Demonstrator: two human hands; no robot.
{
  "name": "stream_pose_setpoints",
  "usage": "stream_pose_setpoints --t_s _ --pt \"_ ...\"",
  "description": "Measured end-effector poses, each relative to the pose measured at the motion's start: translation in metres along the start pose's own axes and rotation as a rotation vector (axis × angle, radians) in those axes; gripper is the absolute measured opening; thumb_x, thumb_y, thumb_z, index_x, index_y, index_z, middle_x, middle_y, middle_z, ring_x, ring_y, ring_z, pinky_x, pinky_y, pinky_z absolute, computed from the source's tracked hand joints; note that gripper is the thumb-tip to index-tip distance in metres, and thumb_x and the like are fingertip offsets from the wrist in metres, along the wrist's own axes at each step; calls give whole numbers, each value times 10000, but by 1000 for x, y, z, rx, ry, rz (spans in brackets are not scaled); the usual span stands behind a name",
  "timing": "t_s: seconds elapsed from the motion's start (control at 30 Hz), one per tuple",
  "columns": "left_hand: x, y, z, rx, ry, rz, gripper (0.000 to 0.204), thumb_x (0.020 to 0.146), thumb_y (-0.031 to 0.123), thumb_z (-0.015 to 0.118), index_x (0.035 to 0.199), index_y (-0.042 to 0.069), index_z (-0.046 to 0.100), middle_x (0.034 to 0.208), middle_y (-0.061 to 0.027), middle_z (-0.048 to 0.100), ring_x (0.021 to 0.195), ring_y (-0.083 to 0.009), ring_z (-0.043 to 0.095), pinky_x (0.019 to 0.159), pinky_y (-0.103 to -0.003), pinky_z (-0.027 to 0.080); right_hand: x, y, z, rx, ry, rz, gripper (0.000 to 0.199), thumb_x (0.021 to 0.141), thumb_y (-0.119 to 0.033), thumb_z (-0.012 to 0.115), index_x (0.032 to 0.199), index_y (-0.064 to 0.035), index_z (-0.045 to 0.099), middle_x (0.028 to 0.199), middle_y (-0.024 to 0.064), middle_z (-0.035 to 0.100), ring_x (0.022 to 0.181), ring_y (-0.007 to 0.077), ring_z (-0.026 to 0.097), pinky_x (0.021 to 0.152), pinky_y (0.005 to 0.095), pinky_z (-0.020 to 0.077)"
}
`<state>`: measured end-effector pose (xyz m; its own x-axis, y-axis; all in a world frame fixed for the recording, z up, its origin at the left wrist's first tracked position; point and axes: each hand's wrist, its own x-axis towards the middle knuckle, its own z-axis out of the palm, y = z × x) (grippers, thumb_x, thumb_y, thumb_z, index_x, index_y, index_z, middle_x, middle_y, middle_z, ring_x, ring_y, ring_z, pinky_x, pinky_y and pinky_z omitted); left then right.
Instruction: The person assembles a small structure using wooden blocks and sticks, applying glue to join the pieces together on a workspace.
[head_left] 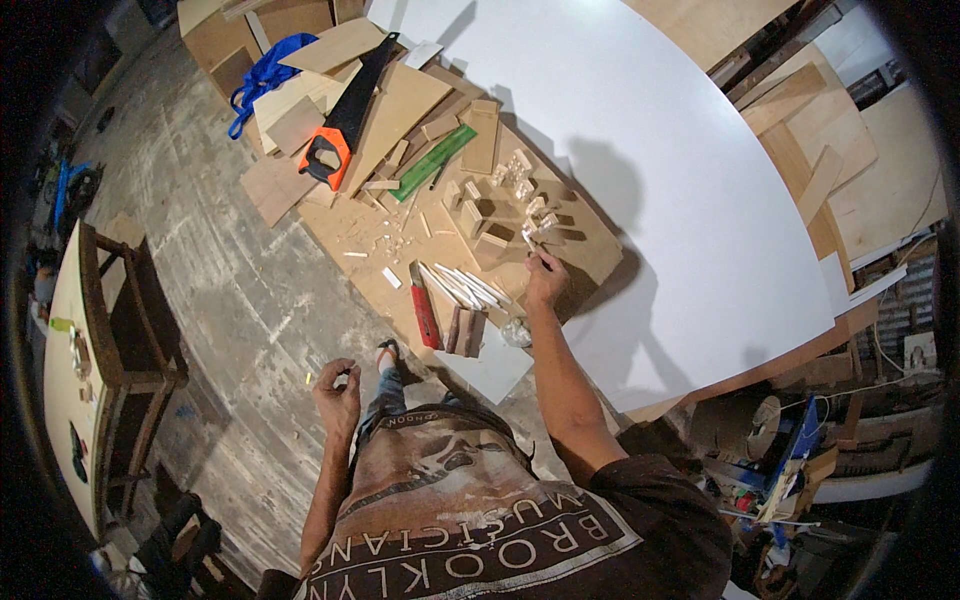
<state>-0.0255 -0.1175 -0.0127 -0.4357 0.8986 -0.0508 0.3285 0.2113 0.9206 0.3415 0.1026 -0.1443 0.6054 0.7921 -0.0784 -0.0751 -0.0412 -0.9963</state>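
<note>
Crowded board (598, 245) here, offcuts (415, 92) piled at the far left
Hand saw (360, 110) sits on that pile, flat strip (432, 163) to its right, small wood blocks (472, 216) nearer and further right. Utility knife (423, 308) lies by the near edge, thin sticks (462, 287) just right of it. Right hand (547, 279)'s beside the blocks, left hand (338, 394)'s out past the board's left side. Big sheet panel (710, 200) fills the right, side table (75, 265) well off left.

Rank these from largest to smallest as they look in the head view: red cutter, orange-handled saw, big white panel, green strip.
1. White panel
2. Orange-handled saw
3. Green strip
4. Red cutter, a bit shorter than the strip
</note>
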Motion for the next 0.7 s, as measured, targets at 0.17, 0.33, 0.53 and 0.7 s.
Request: stream_pose_setpoints --t_s 0.17,0.33,0.53,0.7 --pt "0 3 8 -52 -34 -91 133 848 81 692 949 -5 699 944 -81 671 844 -135 627 642 -276 504 -1 -5 -29 -148 34 -16 222 797 -2 671 999 88 693 842 91 662 736 166 619 726 265 511" --pt "-1 3 33 -139 -135 -118 157 892 127 691 937 -24 680 946 -87 677 752 -142 619 647 -301 522 -58 -95 -51 -193 -105 -45 193 800 -27 681 965 72 701 810 92 670 722 151 616 682 279 504" --pt "6 46 95 -214 -349 -61 106 850 43 694 927 -30 688 928 -90 687 814 -165 659 740 -282 542 -88 -101 -102 -735 -449 -210 116 818 -58 675 906 -3 725 798 162 669 748 239 647 740 357 502" --pt "14 85 161 -424 -442 -112 137 857 28 717 971 -36 676 955 -63 687 804 -118 632 727 -264 520 -101 -111 -100 -894 -546 -479 152 813 -66 689 935 22 710 848 171 664 836 320 646 769 398 514"
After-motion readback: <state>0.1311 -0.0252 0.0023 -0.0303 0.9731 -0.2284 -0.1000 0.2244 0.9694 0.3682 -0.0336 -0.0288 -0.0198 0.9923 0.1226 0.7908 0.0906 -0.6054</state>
